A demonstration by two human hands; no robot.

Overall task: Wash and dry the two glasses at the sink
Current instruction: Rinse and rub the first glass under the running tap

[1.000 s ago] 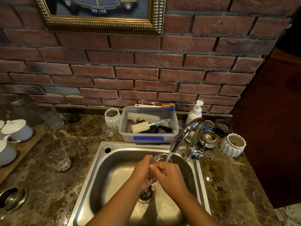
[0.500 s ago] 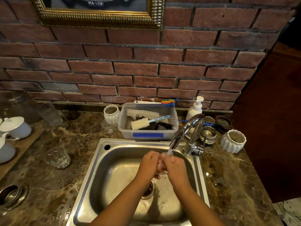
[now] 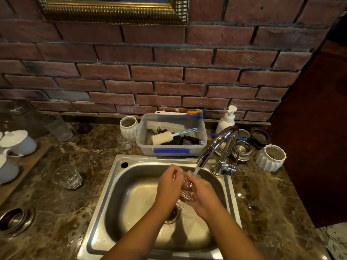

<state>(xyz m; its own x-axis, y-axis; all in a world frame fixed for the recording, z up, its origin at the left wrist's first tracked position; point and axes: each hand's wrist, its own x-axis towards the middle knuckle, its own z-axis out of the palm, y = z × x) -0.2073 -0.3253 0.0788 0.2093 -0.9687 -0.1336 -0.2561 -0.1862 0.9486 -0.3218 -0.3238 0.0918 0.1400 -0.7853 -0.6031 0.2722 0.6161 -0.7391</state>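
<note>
A small clear glass (image 3: 186,186) is held over the steel sink (image 3: 131,194) under water running from the chrome tap (image 3: 216,145). My left hand (image 3: 169,186) and my right hand (image 3: 201,192) both grip it, one on each side, so most of it is hidden. A second clear glass (image 3: 68,176) stands upright on the marble counter left of the sink, apart from both hands.
A plastic tub (image 3: 171,147) of brushes sits behind the sink, with a soap pump (image 3: 226,121), white ribbed cups (image 3: 270,157) and steel cups (image 3: 242,150) near the tap. White teapots (image 3: 18,141) stand on a wooden board at the left. A brick wall rises behind.
Both hands stayed around the glass under the stream and turned it slightly; the glass shows more between the palms now. The camera tilted down a little.
</note>
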